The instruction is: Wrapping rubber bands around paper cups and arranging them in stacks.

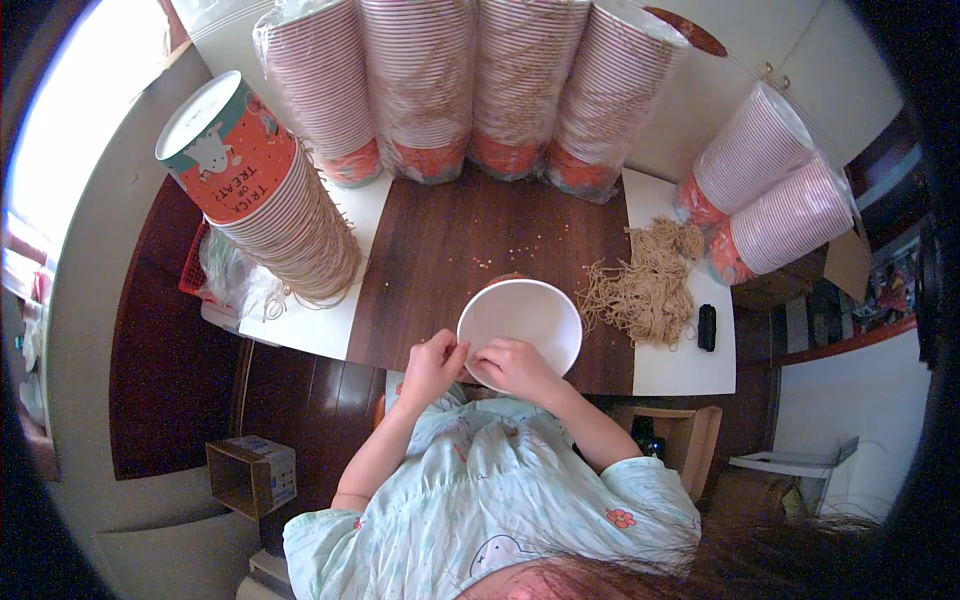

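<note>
A white-lined paper bucket [535, 318] stands on the brown tabletop in front of me, its open mouth tilted up toward me. My left hand [435, 362] is closed in a pinch just outside the near left part of its rim. Over that same rim reaches my right hand [512, 366], its fingers bent together at the bucket's inner wall, close to the left fingertips. What the fingertips of either hand hold is too small to make out. To the right of the bucket lies a loose heap of tan cords [650, 282].
At the left leans a tall nested stack of orange-and-green printed buckets [275, 195] with cords hanging from it. Several plastic-wrapped bucket stacks [420, 90] line the back; more wrapped stacks [785, 215] stand right. A small black object [707, 328] lies by the cords. Tiny crumbs dot the tabletop [430, 250].
</note>
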Demonstrator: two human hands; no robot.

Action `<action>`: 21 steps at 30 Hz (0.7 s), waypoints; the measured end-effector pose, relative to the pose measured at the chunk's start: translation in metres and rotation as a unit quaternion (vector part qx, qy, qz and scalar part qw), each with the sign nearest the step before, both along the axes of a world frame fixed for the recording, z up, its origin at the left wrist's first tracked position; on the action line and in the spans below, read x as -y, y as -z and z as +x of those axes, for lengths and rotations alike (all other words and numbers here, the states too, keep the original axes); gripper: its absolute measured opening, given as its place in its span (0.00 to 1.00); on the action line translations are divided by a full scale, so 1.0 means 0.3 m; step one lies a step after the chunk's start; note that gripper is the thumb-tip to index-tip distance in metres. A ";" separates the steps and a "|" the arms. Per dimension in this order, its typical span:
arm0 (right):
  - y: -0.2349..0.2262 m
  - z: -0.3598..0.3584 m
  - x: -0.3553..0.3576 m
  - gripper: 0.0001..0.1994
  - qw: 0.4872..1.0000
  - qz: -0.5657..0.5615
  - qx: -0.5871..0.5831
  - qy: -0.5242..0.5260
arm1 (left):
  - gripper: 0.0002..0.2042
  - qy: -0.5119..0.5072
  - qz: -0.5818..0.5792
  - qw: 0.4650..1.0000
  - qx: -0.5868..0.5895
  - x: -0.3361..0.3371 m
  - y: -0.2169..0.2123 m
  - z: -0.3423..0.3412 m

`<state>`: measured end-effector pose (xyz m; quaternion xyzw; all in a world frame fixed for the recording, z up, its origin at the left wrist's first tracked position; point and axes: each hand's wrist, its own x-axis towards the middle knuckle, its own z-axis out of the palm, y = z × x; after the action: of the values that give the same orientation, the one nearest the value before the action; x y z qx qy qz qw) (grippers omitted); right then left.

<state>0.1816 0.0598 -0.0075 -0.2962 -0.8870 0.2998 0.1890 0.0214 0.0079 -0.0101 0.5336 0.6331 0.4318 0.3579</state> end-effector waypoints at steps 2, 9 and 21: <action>0.000 -0.002 0.000 0.04 1.000 -0.005 -0.014 0.001 | 0.10 -0.007 -0.002 1.000 0.009 -0.002 0.007 0.000; 0.000 -0.003 -0.013 0.06 0.996 -0.080 -0.014 0.022 | 0.11 -0.011 -0.035 0.998 0.049 -0.021 -0.018 0.009; -0.034 0.005 -0.050 0.14 0.993 -0.111 0.032 0.008 | 0.08 -0.046 -0.034 0.998 -0.011 -0.057 0.068 -0.013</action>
<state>0.1830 0.0747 0.0028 -0.3322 -0.8512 0.3853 0.1286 0.0176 0.0249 -0.0304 0.4961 0.6751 0.4199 0.3490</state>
